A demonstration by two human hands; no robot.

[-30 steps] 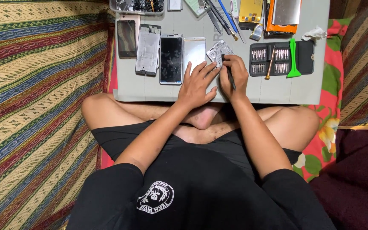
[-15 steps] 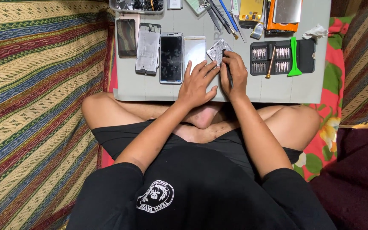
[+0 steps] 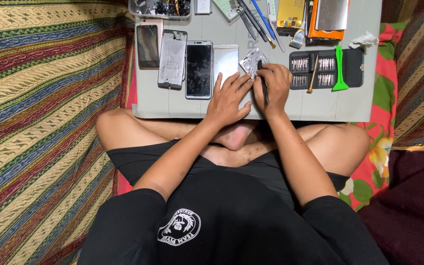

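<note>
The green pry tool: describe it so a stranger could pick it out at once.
Start at the grey work mat across the person's knees and go to its right end, where a black screwdriver-bit case lies open. The green pry tool lies across that case, right of a wooden-handled screwdriver; it alone is bright green.

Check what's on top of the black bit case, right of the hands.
On the black bit case lie a green pry tool and a wooden-handled screwdriver, across rows of bits. Bits under the two tools are covered. Neither the right hand nor the left hand touches the case.

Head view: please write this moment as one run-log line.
left hand: steadies small silver metal plate | right hand: holds thin dark tool | surface: grey mat
</note>
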